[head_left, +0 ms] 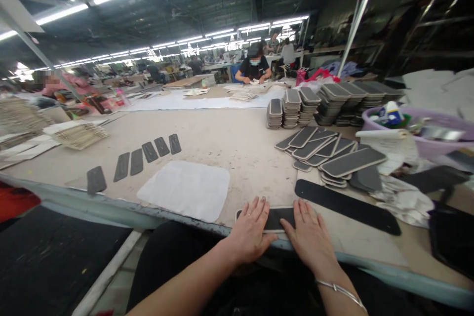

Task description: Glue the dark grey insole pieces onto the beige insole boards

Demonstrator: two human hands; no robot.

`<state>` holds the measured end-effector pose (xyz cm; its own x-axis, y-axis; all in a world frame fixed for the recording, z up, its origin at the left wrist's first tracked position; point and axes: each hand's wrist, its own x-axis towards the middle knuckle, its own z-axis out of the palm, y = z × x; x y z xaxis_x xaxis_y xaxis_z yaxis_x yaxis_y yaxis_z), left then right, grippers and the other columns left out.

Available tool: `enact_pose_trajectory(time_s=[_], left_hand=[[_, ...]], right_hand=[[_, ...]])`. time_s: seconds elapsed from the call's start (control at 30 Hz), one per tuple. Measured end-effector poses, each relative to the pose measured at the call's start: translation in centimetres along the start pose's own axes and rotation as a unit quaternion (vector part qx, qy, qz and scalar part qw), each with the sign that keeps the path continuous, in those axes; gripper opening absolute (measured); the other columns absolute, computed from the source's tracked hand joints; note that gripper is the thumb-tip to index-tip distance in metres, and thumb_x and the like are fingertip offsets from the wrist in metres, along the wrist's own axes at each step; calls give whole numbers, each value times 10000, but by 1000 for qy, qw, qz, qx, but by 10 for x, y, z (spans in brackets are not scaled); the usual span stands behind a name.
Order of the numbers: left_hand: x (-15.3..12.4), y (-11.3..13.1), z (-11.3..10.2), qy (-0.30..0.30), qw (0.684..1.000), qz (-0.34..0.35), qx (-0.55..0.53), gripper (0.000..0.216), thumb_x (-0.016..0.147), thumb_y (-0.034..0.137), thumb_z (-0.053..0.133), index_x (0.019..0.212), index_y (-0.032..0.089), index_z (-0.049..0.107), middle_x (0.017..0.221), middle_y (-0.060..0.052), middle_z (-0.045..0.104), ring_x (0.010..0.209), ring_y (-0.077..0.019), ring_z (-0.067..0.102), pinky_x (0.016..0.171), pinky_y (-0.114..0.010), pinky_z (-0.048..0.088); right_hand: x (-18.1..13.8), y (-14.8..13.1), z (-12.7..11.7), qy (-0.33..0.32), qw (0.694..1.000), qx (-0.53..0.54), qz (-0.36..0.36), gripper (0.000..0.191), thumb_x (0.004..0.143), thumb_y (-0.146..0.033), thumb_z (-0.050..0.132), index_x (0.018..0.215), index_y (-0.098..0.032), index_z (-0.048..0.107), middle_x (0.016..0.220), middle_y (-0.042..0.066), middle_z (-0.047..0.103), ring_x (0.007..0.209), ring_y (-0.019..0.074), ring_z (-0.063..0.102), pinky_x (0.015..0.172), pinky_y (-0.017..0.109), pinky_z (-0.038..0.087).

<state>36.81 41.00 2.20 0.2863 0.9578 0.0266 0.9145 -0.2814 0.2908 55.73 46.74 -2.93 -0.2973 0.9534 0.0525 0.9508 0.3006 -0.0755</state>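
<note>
My left hand (250, 231) and my right hand (310, 237) lie flat, fingers spread, on a dark rectangular pad with a pale border (277, 218) at the table's near edge. Each hand covers one end of the pad; only its middle shows. A long black strip (346, 206) lies just right of my right hand. A white cloth (187, 189) rests left of my left hand. Beyond it a row of several dark pads (137, 160) runs diagonally. Neither hand grips anything.
Loose dark pads (326, 150) are heaped at right, with stacked pads (292, 106) behind. A purple basin (425, 136) holds odds and ends at far right. Pale stacks (79, 134) sit at left. A person in black (254, 66) works at the table's far end.
</note>
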Motion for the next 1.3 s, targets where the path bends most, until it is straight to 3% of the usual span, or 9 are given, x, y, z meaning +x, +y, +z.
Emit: enact_pose_trajectory(time_s=[0.1,0.3,0.43,0.53,0.63,0.77,0.93,1.13,1.3], left_hand=[[-5,-7,12,-57,996,23,57,707,869,539,345,1429,158,143,1490,-121,133,1372,-266,93,1098,-472,147],[-24,-58,15,-39,995,42,80,638,908,487,271,1438,177,95,1488,-99,115,1368,-250,128,1100,-452,159],[-17,-60,5,-71,996,0,49,547,915,435,274,1402,187,271,1457,-88,260,1340,-240,241,1086,-459,200],[-2,-50,-7,-89,995,-44,22,524,843,407,434,1301,152,436,1399,-113,380,1293,-249,328,1061,-412,260],[11,-37,-21,-74,995,-65,12,428,689,361,594,1056,142,568,1219,-130,523,1138,-265,465,947,-362,368],[24,-29,-38,-121,981,-146,-29,320,567,333,660,804,159,533,831,-40,582,797,-209,545,686,-295,418],[37,-31,-82,-171,920,-149,-321,320,691,397,606,906,169,545,665,38,535,627,-118,510,577,-221,383],[110,-6,-155,-79,877,-171,-441,451,690,384,658,1082,175,578,789,-39,634,611,-133,574,514,-219,422],[216,9,-166,112,894,-94,-423,417,736,365,646,1056,107,574,819,-66,643,683,-155,619,663,-317,509]], right_hand=[[0,-2,-5,-22,999,33,6,733,867,-568,270,1407,-73,237,1471,105,153,1356,234,87,1088,445,60],[3,-5,-15,-44,995,88,28,745,860,-569,307,1415,-84,197,1477,88,108,1360,214,59,1097,424,17],[0,-9,-21,-15,989,132,66,734,859,-535,358,1413,-75,215,1473,121,134,1360,237,58,1095,440,73],[-5,-11,-30,71,977,181,84,656,880,-469,373,1396,-76,279,1452,148,218,1350,266,115,1076,474,160],[-13,-12,-44,139,953,270,21,548,906,-379,361,1354,-65,353,1335,175,421,1247,241,357,1022,409,313],[-32,-23,-63,134,917,366,-89,414,899,-246,388,1297,-136,431,1048,105,610,941,166,568,835,285,459],[-54,-48,-77,62,909,332,-244,205,856,-212,459,1027,-202,571,851,29,631,792,157,581,726,256,448],[-53,-67,-68,45,902,275,-329,79,815,-276,537,830,-199,543,747,1,615,646,166,574,558,269,420],[-46,-68,-64,-13,930,235,-284,138,775,-313,613,797,-186,564,725,11,620,640,192,593,505,283,423]])
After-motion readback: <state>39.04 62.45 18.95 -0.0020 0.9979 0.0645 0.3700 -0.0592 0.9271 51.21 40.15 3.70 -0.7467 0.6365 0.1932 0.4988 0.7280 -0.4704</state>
